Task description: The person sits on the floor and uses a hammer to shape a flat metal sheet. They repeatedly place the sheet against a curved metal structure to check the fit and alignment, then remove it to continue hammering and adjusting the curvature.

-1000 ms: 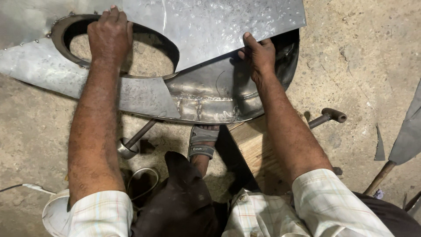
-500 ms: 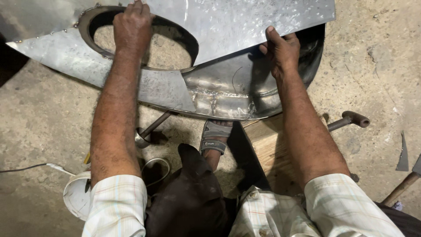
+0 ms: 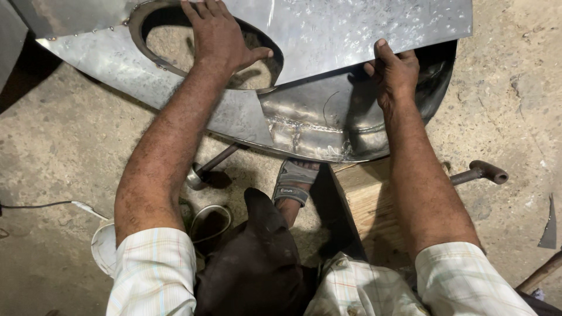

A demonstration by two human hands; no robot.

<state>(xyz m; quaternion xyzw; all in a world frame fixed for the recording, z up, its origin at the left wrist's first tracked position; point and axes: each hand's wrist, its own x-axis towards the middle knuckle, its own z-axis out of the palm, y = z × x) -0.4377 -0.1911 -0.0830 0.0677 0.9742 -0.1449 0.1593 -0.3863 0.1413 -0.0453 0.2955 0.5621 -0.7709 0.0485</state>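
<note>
The left hand lies flat, fingers spread, on the sheet-metal piece beside its round cut-out. The right hand curls over the sheet's lower edge — gripping it — above the welded metal bowl, which rests over a wooden block on the concrete floor.

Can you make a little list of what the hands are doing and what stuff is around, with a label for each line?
Place: rough concrete floor, seen from above
Main thing: big curved sheet-metal piece with a round hole cut in it
Left hand: lies flat across the hole's rim
Right hand: grips the edge of the upper sheet, thumb on top
Seam: rough weld line on the lower panel
Foot: in a grey sandal under the metal
Seat side: wooden block
Tools nearby: hammer on the right, metal rod on the left
</note>
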